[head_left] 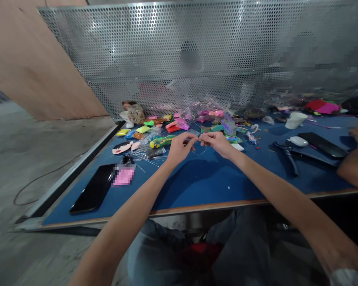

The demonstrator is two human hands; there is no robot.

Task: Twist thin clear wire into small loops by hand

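Blue counter [226, 188] beneath; above it, fine pale wire-like loop [200, 154], hanging from pinched fingers [191, 137] of left hand [181, 146] and right hand [216, 142], tips nearly touching. Detail at tips too small to tell. For control: wrists level, light grip, loop clear of thin rods [146, 155].

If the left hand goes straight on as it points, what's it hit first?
Probably the right hand, which faces the left hand almost head-on; whether the two already touch is hard to tell.
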